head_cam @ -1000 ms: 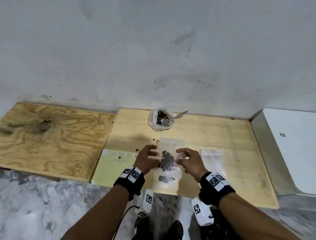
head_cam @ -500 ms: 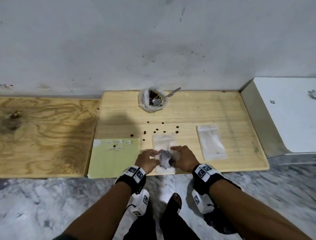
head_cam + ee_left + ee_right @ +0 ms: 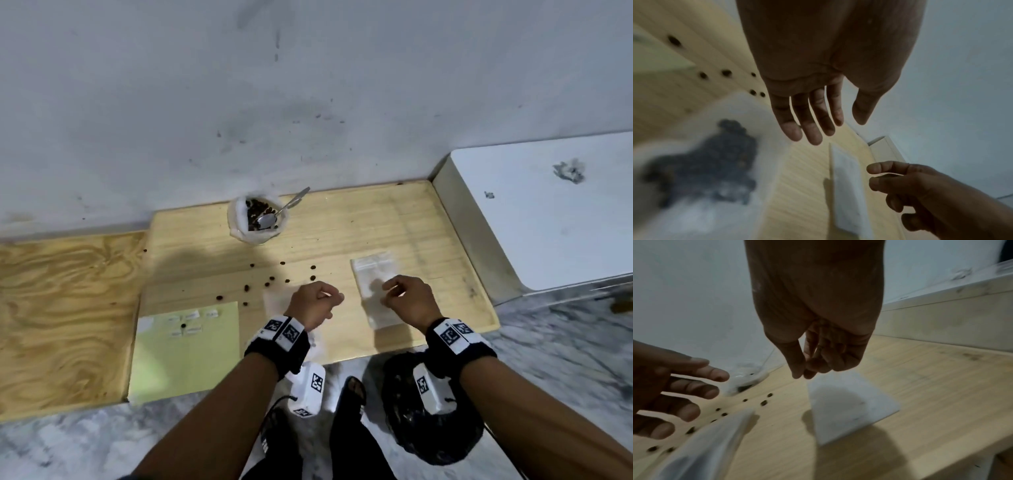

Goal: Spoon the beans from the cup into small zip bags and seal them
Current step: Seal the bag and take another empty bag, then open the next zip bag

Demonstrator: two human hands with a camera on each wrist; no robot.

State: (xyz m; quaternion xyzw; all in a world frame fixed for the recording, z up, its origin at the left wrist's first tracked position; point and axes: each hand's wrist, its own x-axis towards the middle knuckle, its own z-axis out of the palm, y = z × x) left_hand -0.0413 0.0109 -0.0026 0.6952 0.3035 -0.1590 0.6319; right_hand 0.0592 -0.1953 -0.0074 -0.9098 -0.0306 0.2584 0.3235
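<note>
Both hands hover over the bench point(image 3: 394, 219), holding nothing: left hand point(image 3: 313, 303) grip relaxed, fingers straight; right hand point(image 3: 409, 299) grip loosely curled above the empty zip bag point(image 3: 371, 274). Filled bag point(image 3: 701, 168) lies flat under the left wrist. Cup point(image 3: 257, 219) with spoon point(image 3: 284, 209) stands at the wall; loose beans point(image 3: 270, 279) scattered between.

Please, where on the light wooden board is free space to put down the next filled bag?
Bare wood lies between the clear empty zip bag and the white block, also behind that bag toward the grey wall. It is crowded between the white cup with the metal spoon and the left hand: scattered brown beans lie there.
</note>
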